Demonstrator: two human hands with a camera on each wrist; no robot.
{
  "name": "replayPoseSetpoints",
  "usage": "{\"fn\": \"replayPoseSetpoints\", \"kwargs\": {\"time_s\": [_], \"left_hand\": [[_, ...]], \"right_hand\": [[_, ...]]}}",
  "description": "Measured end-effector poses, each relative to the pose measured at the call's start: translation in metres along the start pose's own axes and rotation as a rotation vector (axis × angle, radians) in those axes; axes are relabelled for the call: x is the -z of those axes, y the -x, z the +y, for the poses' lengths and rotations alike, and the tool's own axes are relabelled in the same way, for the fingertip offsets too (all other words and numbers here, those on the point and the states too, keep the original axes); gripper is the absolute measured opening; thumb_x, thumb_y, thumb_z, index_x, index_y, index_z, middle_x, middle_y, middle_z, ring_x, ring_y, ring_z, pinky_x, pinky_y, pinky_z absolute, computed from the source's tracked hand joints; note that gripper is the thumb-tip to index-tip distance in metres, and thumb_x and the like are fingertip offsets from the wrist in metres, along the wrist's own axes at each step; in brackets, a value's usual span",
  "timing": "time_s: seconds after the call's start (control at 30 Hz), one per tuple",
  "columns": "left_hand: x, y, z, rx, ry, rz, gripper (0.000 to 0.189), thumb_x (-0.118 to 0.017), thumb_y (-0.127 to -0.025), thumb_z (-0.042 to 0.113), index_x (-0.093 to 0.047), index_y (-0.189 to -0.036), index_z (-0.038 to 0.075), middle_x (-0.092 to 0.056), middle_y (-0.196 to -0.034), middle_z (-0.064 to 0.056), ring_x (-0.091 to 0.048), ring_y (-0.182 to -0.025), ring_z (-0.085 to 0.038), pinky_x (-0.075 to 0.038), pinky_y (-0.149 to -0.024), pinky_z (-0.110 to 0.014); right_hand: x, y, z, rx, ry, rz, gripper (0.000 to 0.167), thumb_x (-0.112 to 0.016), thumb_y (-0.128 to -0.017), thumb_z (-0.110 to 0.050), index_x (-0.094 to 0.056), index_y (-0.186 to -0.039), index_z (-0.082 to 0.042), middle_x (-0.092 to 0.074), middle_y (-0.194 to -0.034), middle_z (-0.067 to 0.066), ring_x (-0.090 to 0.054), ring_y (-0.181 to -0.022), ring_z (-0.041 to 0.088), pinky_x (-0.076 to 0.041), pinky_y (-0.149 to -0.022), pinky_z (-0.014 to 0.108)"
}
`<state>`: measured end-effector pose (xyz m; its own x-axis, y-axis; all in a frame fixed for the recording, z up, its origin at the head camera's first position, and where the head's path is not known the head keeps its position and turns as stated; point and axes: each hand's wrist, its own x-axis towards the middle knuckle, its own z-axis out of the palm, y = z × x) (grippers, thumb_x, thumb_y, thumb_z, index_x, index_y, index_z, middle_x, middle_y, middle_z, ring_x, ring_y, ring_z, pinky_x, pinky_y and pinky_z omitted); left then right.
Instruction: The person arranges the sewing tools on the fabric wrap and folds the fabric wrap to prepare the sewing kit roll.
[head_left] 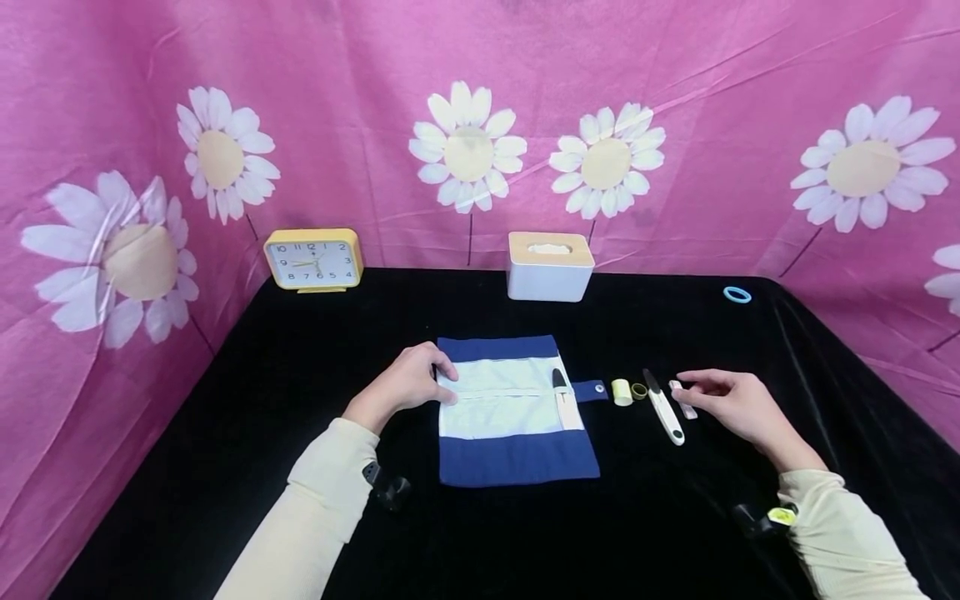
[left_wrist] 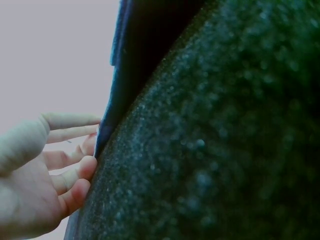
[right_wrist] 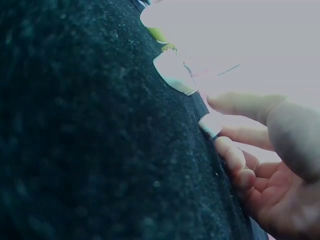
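An unfolded navy-and-white cloth roll (head_left: 517, 460) lies flat, its snap strap (head_left: 590, 391) reaching right. My left hand (head_left: 411, 379) rests thumb and fingertips on its left edge; in the left wrist view the blue edge (left_wrist: 106, 112) meets those fingertips. A pale tool with a black tip (head_left: 567, 408) sits in the roll's right side. My right hand (head_left: 738, 404) pinches the upper end of a small white stick-like piece (head_left: 686, 407) between thumb and finger. Left of it lie a white-handled tool with a dark tip (head_left: 664, 412), a brass thimble (head_left: 639, 391) and a pale yellow thread spool (head_left: 622, 392).
On the black cloth-covered table (head_left: 517, 542), a yellow alarm clock (head_left: 313, 260) stands at the back left. A white tissue box with a wooden lid (head_left: 551, 267) is at the back middle, and a blue ring (head_left: 737, 294) lies at the back right. Pink flowered fabric (head_left: 337, 100) hangs behind.
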<state>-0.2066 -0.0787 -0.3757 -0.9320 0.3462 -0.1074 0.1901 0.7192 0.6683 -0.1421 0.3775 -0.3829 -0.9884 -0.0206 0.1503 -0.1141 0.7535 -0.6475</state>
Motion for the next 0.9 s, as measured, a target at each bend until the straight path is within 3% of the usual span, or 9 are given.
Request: {"fn": "replayPoseSetpoints", "kwargs": {"time_s": [0.6,0.9], "left_hand": [[0.0015,0.0002,0.0008,-0.019,-0.012,0.004,0.019,-0.088,-0.075,0.009,-0.075,-0.089,0.009,-0.063,-0.106,-0.006,-0.057,-0.092,-0.019,-0.05,-0.085,-0.034],[0.0006,-0.0003,-0.001,-0.006,-0.013,0.006,0.02,-0.088,-0.075,0.009,-0.075,-0.09,0.01,-0.063,-0.106,-0.006,-0.057,-0.092,-0.019,-0.05,-0.085,-0.035]], "right_hand": [[-0.0062,-0.0022,0.0019,0.047,0.075,0.049,0.03,-0.076,-0.086,-0.013,-0.073,-0.11,0.004,-0.064,-0.069,-0.016,-0.054,-0.064,-0.008,-0.04,-0.06,0.014],[-0.0052,-0.0034,-0.0031,0.048,0.051,0.078,0.027,-0.076,-0.087,-0.014,-0.074,-0.108,0.004,-0.067,-0.068,-0.014,-0.055,-0.066,-0.008,-0.041,-0.063,0.012]]}}
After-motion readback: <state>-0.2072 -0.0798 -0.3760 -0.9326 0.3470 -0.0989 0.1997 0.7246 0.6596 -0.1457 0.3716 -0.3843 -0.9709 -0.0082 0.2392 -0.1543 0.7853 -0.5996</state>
